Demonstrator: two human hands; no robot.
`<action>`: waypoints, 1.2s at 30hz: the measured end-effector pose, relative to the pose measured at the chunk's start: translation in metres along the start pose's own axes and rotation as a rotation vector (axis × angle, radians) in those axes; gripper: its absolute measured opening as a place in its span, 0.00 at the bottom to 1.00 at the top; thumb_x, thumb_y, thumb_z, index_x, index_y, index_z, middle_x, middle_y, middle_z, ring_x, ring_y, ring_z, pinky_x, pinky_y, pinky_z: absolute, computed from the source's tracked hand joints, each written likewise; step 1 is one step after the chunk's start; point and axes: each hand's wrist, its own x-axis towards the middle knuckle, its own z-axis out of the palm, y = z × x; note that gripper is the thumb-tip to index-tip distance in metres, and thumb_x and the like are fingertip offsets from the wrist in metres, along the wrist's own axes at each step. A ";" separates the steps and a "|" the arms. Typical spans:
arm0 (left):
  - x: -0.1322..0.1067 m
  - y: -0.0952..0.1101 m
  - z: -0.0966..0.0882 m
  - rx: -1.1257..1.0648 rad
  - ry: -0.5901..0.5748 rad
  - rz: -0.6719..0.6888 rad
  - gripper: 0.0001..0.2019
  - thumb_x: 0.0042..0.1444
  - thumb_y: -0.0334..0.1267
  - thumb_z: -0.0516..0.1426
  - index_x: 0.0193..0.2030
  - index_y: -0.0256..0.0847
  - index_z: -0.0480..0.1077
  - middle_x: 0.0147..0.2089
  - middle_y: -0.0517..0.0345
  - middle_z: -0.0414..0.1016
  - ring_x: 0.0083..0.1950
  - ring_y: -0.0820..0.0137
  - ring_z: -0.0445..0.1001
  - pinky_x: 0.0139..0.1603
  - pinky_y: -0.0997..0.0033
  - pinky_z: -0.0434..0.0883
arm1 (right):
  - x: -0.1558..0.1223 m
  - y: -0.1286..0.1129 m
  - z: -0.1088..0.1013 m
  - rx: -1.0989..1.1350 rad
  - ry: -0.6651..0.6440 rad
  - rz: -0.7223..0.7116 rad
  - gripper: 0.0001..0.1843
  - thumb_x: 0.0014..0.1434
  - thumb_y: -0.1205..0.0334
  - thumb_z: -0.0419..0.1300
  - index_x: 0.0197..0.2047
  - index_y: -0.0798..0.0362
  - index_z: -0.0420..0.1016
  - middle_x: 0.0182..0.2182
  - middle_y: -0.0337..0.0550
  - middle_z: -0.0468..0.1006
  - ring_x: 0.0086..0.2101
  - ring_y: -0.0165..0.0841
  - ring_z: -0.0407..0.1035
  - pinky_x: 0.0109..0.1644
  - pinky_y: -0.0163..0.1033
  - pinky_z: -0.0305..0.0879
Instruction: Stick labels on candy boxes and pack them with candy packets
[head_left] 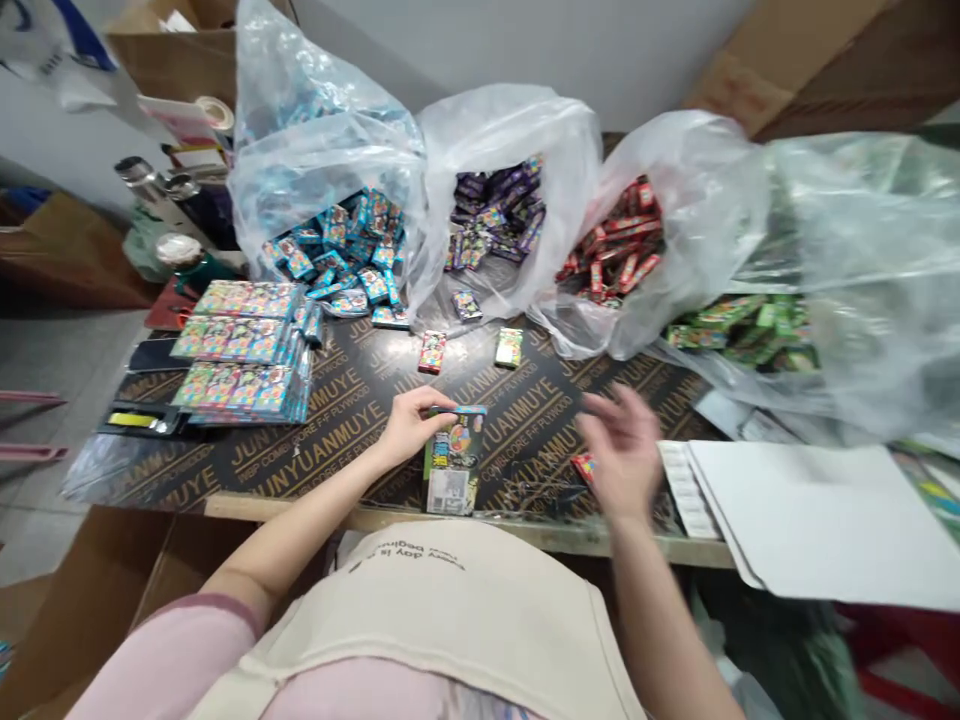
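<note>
A flat dark packet [454, 462] with colourful print and a pale patch near its bottom is sitting just below the frame's centre, its long sides running up the picture. Right of centre, a small red piece [583, 465] is showing only partly.

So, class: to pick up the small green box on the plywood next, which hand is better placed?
Probably the right hand: though blurred, its grip looks open, and it is near the small green box. The left hand is also close, but is holding the dark pack.
</note>
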 end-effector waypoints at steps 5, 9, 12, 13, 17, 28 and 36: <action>-0.006 0.007 0.001 0.021 0.015 0.030 0.04 0.51 0.35 0.63 0.34 0.40 0.78 0.33 0.54 0.78 0.36 0.68 0.75 0.38 0.68 0.71 | 0.013 -0.006 0.035 0.205 0.123 0.315 0.28 0.57 0.58 0.62 0.60 0.49 0.65 0.37 0.44 0.80 0.38 0.34 0.76 0.46 0.42 0.72; -0.008 0.007 0.003 0.029 0.003 0.091 0.03 0.52 0.34 0.62 0.33 0.40 0.78 0.33 0.54 0.78 0.36 0.68 0.76 0.39 0.68 0.72 | 0.015 -0.005 0.043 0.146 0.095 0.280 0.23 0.57 0.57 0.62 0.57 0.48 0.69 0.33 0.41 0.80 0.34 0.34 0.74 0.44 0.43 0.71; -0.009 0.006 0.005 0.070 0.008 0.164 0.03 0.53 0.33 0.61 0.32 0.40 0.77 0.34 0.54 0.78 0.37 0.69 0.76 0.40 0.68 0.72 | 0.008 -0.006 0.034 -0.112 0.030 0.115 0.18 0.60 0.59 0.58 0.54 0.47 0.72 0.36 0.43 0.81 0.36 0.36 0.73 0.47 0.46 0.68; -0.009 0.006 0.005 0.081 0.004 0.180 0.03 0.53 0.33 0.61 0.32 0.40 0.77 0.34 0.54 0.78 0.37 0.69 0.76 0.41 0.67 0.72 | 0.006 -0.007 0.030 -0.188 -0.012 0.064 0.17 0.61 0.60 0.57 0.54 0.47 0.73 0.36 0.44 0.81 0.36 0.37 0.73 0.48 0.46 0.67; -0.010 0.010 0.002 0.067 -0.041 0.150 0.02 0.54 0.33 0.61 0.32 0.40 0.77 0.34 0.54 0.77 0.38 0.69 0.76 0.42 0.67 0.72 | 0.018 -0.014 0.020 -0.260 -0.032 0.066 0.21 0.61 0.58 0.56 0.57 0.47 0.69 0.37 0.44 0.81 0.40 0.39 0.71 0.51 0.49 0.65; -0.016 0.006 0.004 -0.220 0.015 -0.143 0.09 0.44 0.37 0.66 0.26 0.38 0.70 0.36 0.52 0.79 0.40 0.65 0.77 0.41 0.66 0.72 | 0.073 -0.034 0.025 0.314 -0.474 0.442 0.15 0.51 0.50 0.65 0.26 0.54 0.72 0.31 0.41 0.74 0.26 0.27 0.66 0.28 0.33 0.64; -0.014 0.004 0.004 -0.266 0.016 -0.140 0.08 0.42 0.35 0.66 0.26 0.38 0.70 0.34 0.54 0.79 0.38 0.66 0.77 0.40 0.67 0.72 | 0.069 -0.039 0.035 0.329 -0.455 0.532 0.15 0.49 0.51 0.66 0.25 0.55 0.72 0.23 0.36 0.72 0.22 0.25 0.63 0.24 0.31 0.58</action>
